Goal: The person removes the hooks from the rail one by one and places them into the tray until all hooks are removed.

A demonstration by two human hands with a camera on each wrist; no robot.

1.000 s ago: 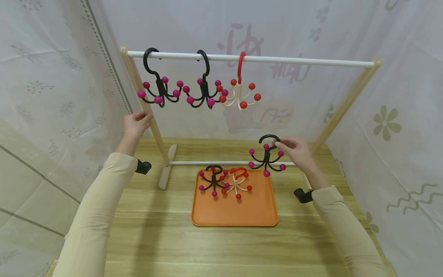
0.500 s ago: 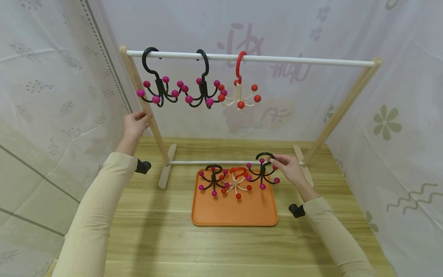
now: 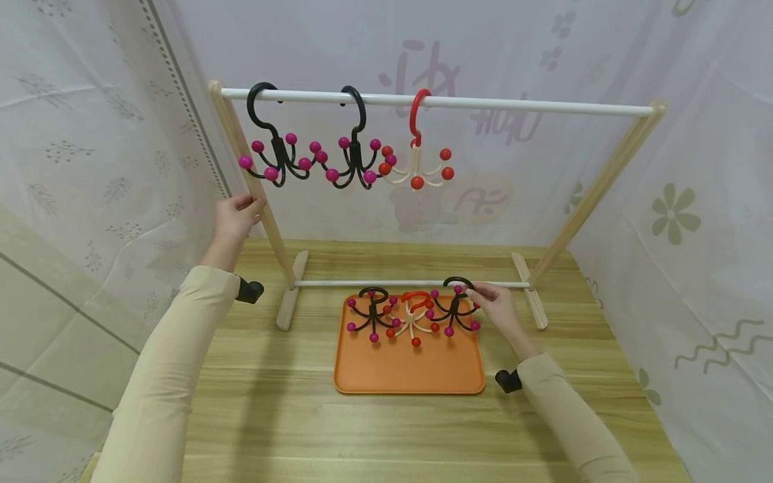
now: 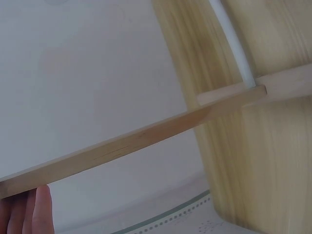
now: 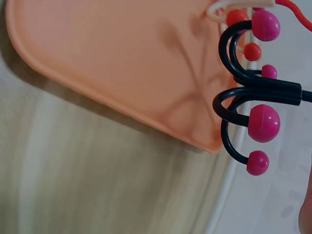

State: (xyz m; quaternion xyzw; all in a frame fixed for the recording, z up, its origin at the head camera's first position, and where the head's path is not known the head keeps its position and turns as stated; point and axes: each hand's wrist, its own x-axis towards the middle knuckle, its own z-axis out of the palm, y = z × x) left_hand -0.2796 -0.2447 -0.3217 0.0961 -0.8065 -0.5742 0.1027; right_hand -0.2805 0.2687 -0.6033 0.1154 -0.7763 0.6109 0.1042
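"Two sleeved arms, left sleeve [image 3: 163, 376] and right sleeve [image 3: 568, 409], above one wood-grain surface [image 3: 290, 422]. Largest fixture?"

"Rack [image 3: 531, 105], standing across the far part of the surface. Wooden sides, white bars at top and bottom."

"Arm pose?"

"Left forearm runs forward from lower left, hand raised. Right forearm enters at lower right and slants inward, hand lower than the left one."

"Between them?"

"Orange tray [image 3: 410, 369], flat on the surface, just in front of the rack's lower bar."

"Left hand [image 3: 237, 216]?"

"Partway up the left post [image 3: 273, 228], from its outer side, thumb and fingers gripping it. Left wrist view: fingers [image 4: 44, 209] against the wood."

"Right hand [image 3: 494, 303]?"

"Reaching in from the right, thumb and fingertips pinching the hook of the held hanger [image 3: 455, 307], a black one. It is over the tray's far right corner, hook uppermost. Touching the tray: cannot tell."

"Other hangers?"

"On the tray: second black hanger [image 3: 372, 311] and red-hooked cream hanger [image 3: 412, 318]. On the top bar: leftmost black hanger [image 3: 279, 154], middle black hanger [image 3: 355, 154], hanging cream hanger [image 3: 415, 159]."

"Smallest?"

"Balls tipping the hanger arms: magenta balls [image 5: 264, 123] on black, red balls [image 3: 417, 182] on cream."
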